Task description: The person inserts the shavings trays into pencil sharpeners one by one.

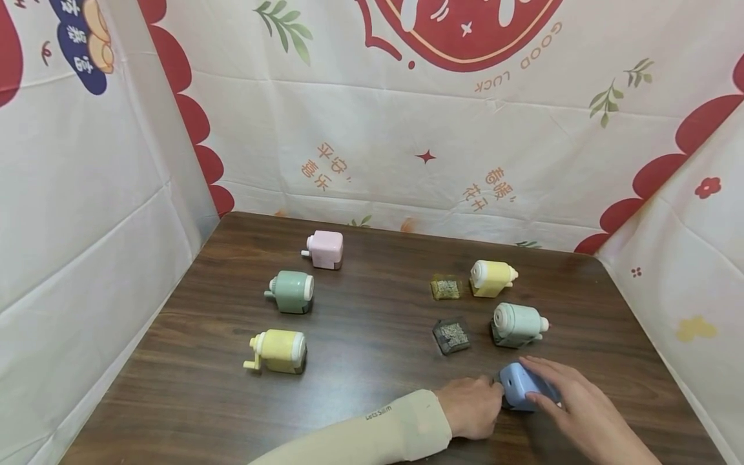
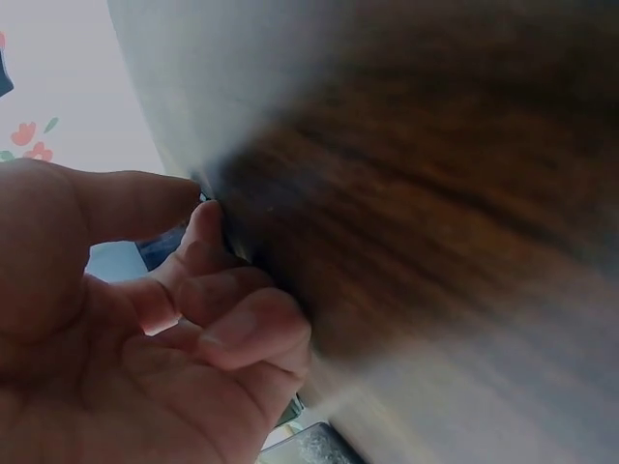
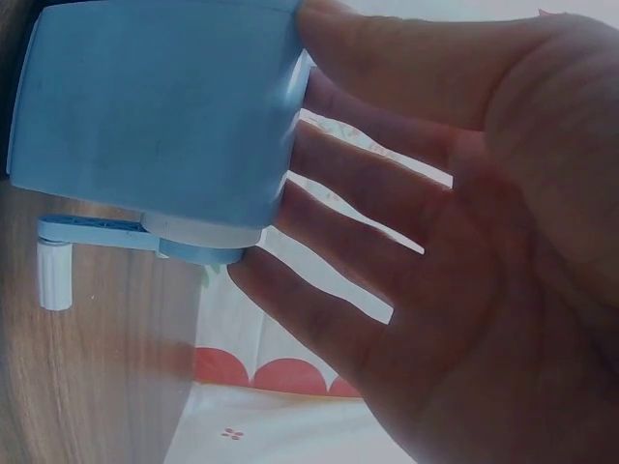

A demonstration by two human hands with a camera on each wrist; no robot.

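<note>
A blue crank pencil sharpener (image 1: 526, 385) stands on the table at the lower right of the head view. My right hand (image 1: 581, 403) holds its body, thumb on the near side and fingers along the far side. In the right wrist view, the crank handle (image 3: 97, 232) sticks out from the blue body (image 3: 164, 106). My left hand (image 1: 473, 405), in a pale sleeve, is at the sharpener's front base. Its thumb and forefinger pinch the edge of the dark shavings drawer (image 2: 160, 248), mostly hidden behind the fingers in the left wrist view.
Behind the blue sharpener stand a pale green sharpener (image 1: 517, 325) and a yellow one (image 1: 491, 278). Beside them lie a dark drawer (image 1: 452, 336) and a yellowish drawer (image 1: 446, 288), both holding shavings. Pink (image 1: 327, 249), green (image 1: 292, 291) and yellow (image 1: 281, 351) sharpeners stand at the left.
</note>
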